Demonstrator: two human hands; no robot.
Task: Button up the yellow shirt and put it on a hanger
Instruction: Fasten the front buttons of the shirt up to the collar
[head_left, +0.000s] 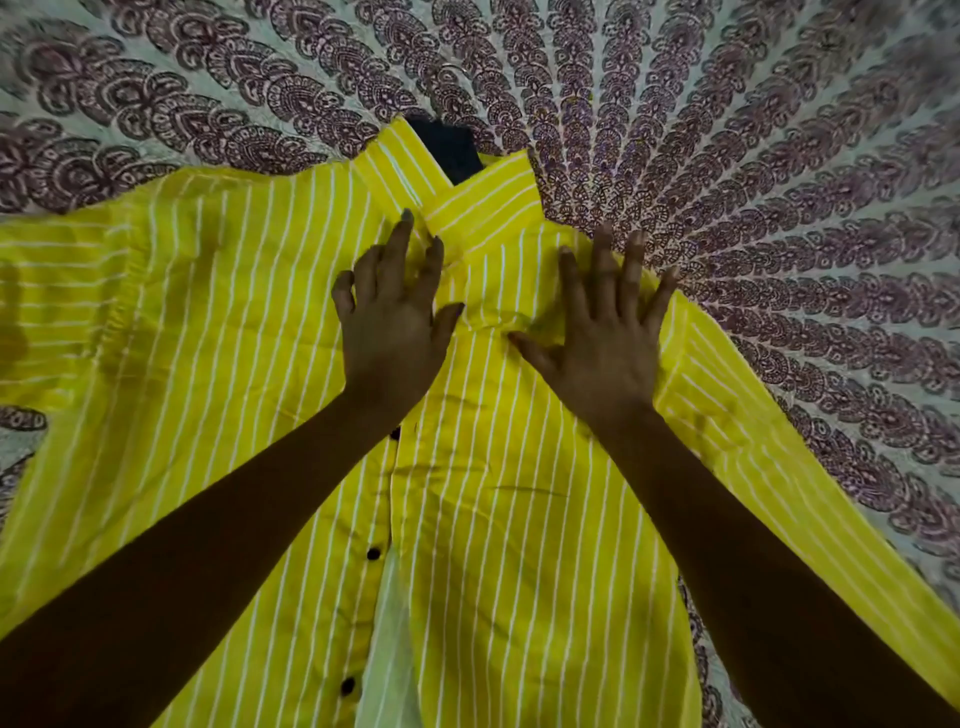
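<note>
Smoothing the shirt (519, 519) for buttoning.
Your left hand (392, 317) and right hand (608, 343) press flat, fingers spread, gripping nothing, so the fronts line up; the buttons (373, 553) look undone.

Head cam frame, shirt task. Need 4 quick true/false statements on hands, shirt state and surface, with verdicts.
1. The left hand and right hand both rest on the yellow shirt near its collar, fingers spread. True.
2. The right hand has a grip on a hanger. False: it holds nothing and lies flat on the shirt.
3. The shirt's lower front gapes open beside the dark buttons. True.
4. The shirt lies on a plain white sheet. False: it lies on a patterned bedspread with a purple print.
</note>
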